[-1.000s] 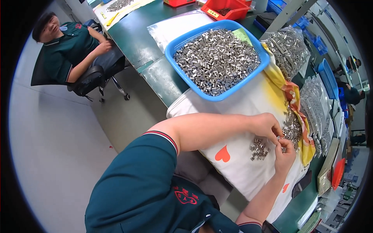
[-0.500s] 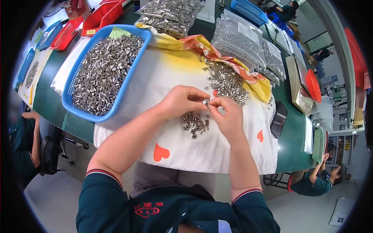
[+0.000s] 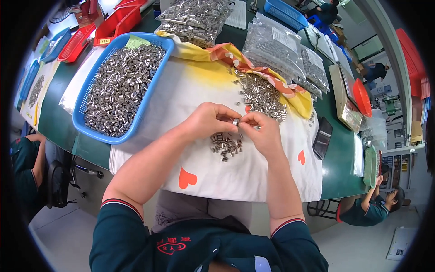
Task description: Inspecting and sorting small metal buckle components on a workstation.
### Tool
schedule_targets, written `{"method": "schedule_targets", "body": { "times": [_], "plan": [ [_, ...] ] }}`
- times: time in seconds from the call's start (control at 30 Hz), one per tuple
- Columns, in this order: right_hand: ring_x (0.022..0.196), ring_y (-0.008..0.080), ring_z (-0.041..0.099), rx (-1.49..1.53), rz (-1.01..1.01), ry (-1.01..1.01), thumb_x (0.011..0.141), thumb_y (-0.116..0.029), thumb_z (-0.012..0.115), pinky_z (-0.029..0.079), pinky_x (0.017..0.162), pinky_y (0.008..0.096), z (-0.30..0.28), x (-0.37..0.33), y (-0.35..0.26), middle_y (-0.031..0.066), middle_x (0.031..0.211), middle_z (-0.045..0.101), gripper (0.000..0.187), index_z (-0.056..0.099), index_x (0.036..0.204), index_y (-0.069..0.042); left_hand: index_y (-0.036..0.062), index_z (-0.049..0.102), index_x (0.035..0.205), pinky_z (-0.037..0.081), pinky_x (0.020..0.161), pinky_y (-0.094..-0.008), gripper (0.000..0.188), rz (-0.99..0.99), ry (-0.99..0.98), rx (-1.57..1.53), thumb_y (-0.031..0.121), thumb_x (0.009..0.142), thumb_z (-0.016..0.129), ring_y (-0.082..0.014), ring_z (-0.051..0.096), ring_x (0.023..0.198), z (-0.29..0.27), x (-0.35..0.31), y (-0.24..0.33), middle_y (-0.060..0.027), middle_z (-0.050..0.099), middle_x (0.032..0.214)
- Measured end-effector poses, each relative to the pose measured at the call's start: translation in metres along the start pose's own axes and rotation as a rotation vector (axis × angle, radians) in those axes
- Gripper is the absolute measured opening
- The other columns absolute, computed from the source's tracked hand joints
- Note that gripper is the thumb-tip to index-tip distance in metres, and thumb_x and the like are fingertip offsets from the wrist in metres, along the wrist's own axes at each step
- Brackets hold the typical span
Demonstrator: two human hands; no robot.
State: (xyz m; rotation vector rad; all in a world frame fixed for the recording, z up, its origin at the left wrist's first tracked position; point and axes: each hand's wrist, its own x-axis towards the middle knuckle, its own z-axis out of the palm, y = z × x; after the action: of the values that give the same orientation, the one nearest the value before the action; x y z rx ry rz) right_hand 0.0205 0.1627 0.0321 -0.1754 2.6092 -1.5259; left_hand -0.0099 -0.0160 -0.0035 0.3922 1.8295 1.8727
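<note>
Between the fingertips of my left hand is a small metal cylinder, shiny and short. My right hand meets it from the other side, thumb and forefinger pinched together at the cylinder's end; whether they hold a separate tiny piece is hidden. Just below the hands a small pile of metal cylinders lies on the white cloth with red hearts. A larger heap of like cylinders rests beyond my right hand, against the cloth's folded yellow and orange edge.
At left stands a blue basket full of metal cylinders. Clear bags of metal parts line the back. Red bins sit at far left; a dark flat case lies at right. Other people sit nearby.
Both hands stay together over the cloth, and the right fingertips have drawn closer to the left ones around the cylinder. The whole view has shifted slightly.
</note>
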Motion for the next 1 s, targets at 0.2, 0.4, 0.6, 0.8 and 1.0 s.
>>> {"method": "schedule_targets", "body": {
  "times": [0.2, 0.4, 0.6, 0.8, 1.0],
  "plan": [
    [0.073, 0.0186, 0.057, -0.299, -0.173, 0.154, 0.072, -0.010, 0.062, 0.045, 0.067, 0.0304, -0.011, 0.023, 0.014, 0.0063, 0.079, 0.060, 0.011, 0.062, 0.081, -0.004, 0.0032, 0.063, 0.098, 0.046, 0.065, -0.0230, 0.034, 0.049, -0.065, 0.247, 0.013, 0.067, 0.073, -0.0073, 0.056, 0.069, 0.001, -0.002, 0.008, -0.0036, 0.064, 0.080],
    [0.082, 0.0222, 0.053, -0.851, -0.455, 0.146, 0.066, -0.012, 0.063, 0.040, 0.071, 0.0370, 0.006, 0.052, 0.020, 0.0038, 0.078, 0.057, 0.013, 0.063, 0.079, -0.008, 0.0039, 0.064, 0.096, 0.046, 0.065, -0.0235, 0.033, 0.062, -0.142, 0.293, 0.015, 0.066, 0.074, -0.0069, 0.056, 0.069, 0.001, -0.006, 0.012, -0.0034, 0.064, 0.078],
    [0.073, 0.0214, 0.057, -0.418, -0.181, 0.183, 0.070, -0.005, 0.059, 0.044, 0.068, 0.0325, -0.001, 0.031, 0.012, 0.0055, 0.077, 0.060, 0.008, 0.062, 0.078, -0.006, -0.0007, 0.061, 0.099, 0.047, 0.067, -0.0223, 0.032, 0.071, -0.027, 0.009, 0.007, 0.070, 0.070, -0.0071, 0.056, 0.072, 0.002, -0.002, 0.002, -0.0041, 0.063, 0.082],
    [0.071, 0.0111, 0.056, 0.135, -0.172, 0.102, 0.072, 0.000, 0.061, 0.043, 0.066, 0.0227, 0.000, -0.002, 0.009, 0.0042, 0.074, 0.060, 0.009, 0.060, 0.080, -0.003, -0.0025, 0.057, 0.103, 0.047, 0.071, -0.0212, 0.032, 0.006, -0.023, -0.256, 0.003, 0.073, 0.066, -0.0085, 0.058, 0.079, -0.003, 0.002, -0.004, -0.0063, 0.062, 0.086],
    [0.073, 0.0132, 0.055, -0.034, -0.222, 0.082, 0.071, 0.000, 0.062, 0.043, 0.067, 0.0249, 0.000, -0.006, 0.001, 0.0050, 0.078, 0.060, 0.008, 0.060, 0.079, -0.002, -0.0024, 0.059, 0.102, 0.047, 0.069, -0.0210, 0.031, 0.027, -0.025, -0.238, 0.004, 0.072, 0.068, -0.0081, 0.057, 0.077, 0.003, 0.004, -0.005, -0.0052, 0.062, 0.087]
  ]
}}
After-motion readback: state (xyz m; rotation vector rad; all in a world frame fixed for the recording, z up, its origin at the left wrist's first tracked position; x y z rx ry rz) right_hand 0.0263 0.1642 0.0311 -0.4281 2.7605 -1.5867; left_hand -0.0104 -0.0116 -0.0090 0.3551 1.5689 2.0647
